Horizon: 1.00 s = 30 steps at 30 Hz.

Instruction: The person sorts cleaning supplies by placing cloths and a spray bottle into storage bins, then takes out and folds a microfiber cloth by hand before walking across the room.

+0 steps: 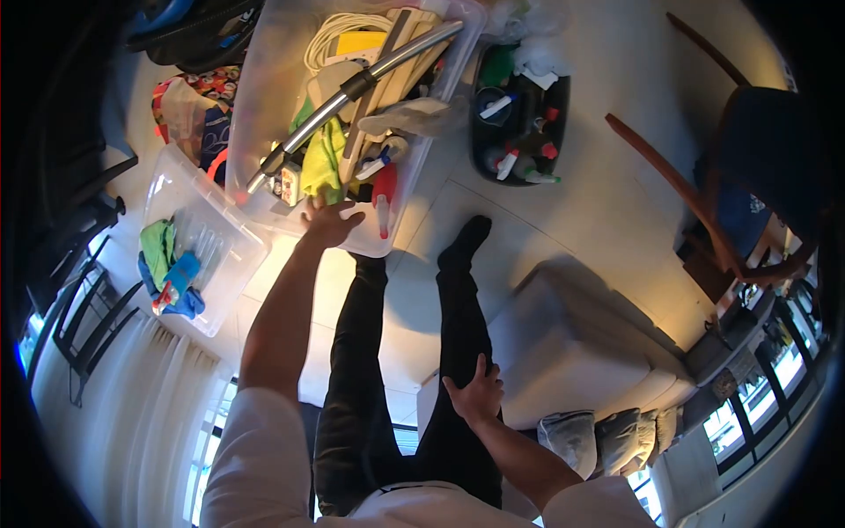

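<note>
My left hand (329,223) reaches over the near edge of a large clear plastic bin (264,106), fingers apart. Its fingertips are at the lower end of a yellow-green cloth (324,163); I cannot tell whether they touch it. Right of this hand lies a red spray bottle (385,189). A metal tube with a black collar (356,85) lies slantwise across the bin, over wooden slats (387,79) and a coiled white cable (343,37). My right hand (476,392) rests on my thigh, its fingers spread and holding nothing.
A smaller clear bin (220,273) with cloths stands at the left, beside a colourful patterned bag (180,114). Right of the large bin is a black tub (480,132) of spray bottles. A wooden-armed chair (678,189) and a beige sofa (581,343) stand at the right.
</note>
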### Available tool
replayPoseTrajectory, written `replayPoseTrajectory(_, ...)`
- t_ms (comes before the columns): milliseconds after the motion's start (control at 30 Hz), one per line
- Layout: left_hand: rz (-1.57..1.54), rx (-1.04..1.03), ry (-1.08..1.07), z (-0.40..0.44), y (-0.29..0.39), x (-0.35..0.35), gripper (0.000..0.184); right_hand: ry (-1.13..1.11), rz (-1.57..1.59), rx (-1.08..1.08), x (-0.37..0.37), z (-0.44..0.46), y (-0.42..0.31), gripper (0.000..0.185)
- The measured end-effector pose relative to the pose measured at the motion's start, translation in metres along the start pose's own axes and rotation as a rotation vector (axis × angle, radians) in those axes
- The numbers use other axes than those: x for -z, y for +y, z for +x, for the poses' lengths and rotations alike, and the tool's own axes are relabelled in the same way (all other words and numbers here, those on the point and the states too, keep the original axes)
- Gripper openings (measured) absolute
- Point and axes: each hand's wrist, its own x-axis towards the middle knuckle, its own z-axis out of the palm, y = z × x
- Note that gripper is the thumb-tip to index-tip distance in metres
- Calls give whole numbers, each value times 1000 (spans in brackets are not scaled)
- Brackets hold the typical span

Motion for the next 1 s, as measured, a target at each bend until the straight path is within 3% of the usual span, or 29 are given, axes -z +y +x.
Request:
replayPoseTrajectory(33,36,99,-178,18,-1,-5,63,17,10,6,-1,0,1,97)
replayPoseTrajectory(67,55,102,-183,27,-3,-7,61,7,9,24,-2,0,2,97)
replayPoseTrajectory(100,348,-152,-109,89,-61,-67,52,23,12,19,-2,1,3,96)
replayPoseTrajectory(133,532,-481,12,81,-56,-42,38,37,4,27,-1,3,5,95)
replayPoseTrajectory(200,345,-481,427,74,-85,-31,20,75,24,65,-2,4,7,92)
replayPoseTrajectory(233,419,-211,612,43,-67,-14,18,91,-8,78,-3,0,8,92)
replayPoseTrajectory(267,320,-122,847,32,-68,-14,43,133,-32,87,-1,5,6,92)
replayPoseTrajectory(300,398,-144,854,20,-68,-6,43,115,-62,81,7,4,3,92)
replayPoseTrajectory(333,-9,-88,708,-15,-42,28,39,122,-80,117,11,3,4,92)
replayPoseTrajectory(400,-185,-79,782,-65,-12,53,29,163,-143,95,21,5,1,92)
replayPoseTrajectory(467,-292,23,751,-80,-7,34,23,204,-170,71,39,0,-5,93)
replayPoseTrajectory(533,-310,83,637,-99,-2,9,23,199,-246,102,56,-5,-11,92)
replayPoseTrajectory(767,-634,-115,492,-173,26,-39,26,243,-259,161,62,4,-13,90)
replayPoseTrajectory(1000,-586,-105,576,-190,28,10,28,248,-236,126,56,8,-8,88)
